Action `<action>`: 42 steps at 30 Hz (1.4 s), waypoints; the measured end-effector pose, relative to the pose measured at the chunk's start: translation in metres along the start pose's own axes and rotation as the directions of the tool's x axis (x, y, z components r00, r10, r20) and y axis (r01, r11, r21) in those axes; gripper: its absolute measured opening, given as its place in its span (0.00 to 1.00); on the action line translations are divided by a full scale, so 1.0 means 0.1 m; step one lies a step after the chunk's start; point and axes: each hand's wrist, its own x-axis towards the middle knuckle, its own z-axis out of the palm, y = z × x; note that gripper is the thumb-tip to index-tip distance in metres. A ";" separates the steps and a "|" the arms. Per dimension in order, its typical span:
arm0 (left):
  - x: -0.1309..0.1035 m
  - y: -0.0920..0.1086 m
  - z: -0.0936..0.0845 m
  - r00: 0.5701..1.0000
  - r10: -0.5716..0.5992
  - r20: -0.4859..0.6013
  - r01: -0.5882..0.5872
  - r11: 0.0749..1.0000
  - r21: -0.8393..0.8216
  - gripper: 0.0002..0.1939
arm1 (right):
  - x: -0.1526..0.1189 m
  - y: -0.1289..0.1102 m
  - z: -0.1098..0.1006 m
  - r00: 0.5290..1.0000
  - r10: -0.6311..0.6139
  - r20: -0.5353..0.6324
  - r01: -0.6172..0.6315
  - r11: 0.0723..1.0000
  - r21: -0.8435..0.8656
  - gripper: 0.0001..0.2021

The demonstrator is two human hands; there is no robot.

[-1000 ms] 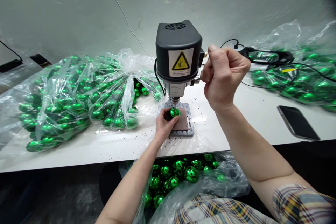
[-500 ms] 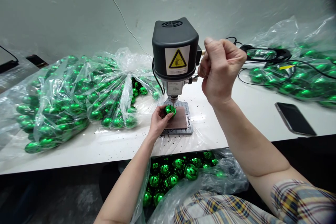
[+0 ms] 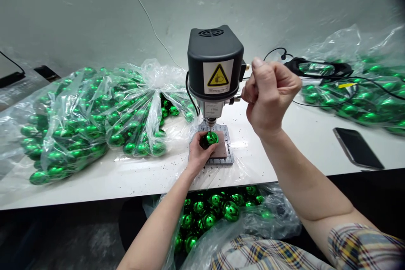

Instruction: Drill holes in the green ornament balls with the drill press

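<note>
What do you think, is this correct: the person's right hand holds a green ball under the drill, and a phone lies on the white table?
Not quite. The head view shows the left hand holding the green ball under the drill; the right hand is closed beside it. The phone does lie on the white table.

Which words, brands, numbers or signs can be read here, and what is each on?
No readable words, brands or numbers.
Sign: yellow warning triangle with a hand-like symbol, on the drill.
Fine print under it: too small to read.
Lower label on the drill: too small to read.
</note>
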 end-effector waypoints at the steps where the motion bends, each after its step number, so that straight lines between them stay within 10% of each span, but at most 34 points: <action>1: 0.00 0.00 0.00 1.000 0.002 0.003 -0.002 1.000 0.000 0.25 | -0.03 0.00 -0.02 1.000 -0.018 0.001 0.018 1.000 -0.006 0.24; 31: 0.00 -0.04 -0.03 1.000 0.004 0.005 -0.004 1.000 -0.025 0.26 | -0.52 0.29 -0.35 0.885 -0.419 0.200 0.412 0.908 0.078 0.23; 38: -0.04 0.08 0.01 0.999 -0.023 -0.039 0.021 0.999 -0.045 0.25 | -0.09 0.02 -0.02 0.999 -0.041 -0.011 0.041 0.999 0.026 0.24; 42: -0.24 0.44 -0.30 0.999 0.041 0.030 -0.046 0.978 0.203 0.21 | 0.08 -0.07 0.07 0.996 0.094 -0.006 -0.094 0.996 -0.001 0.24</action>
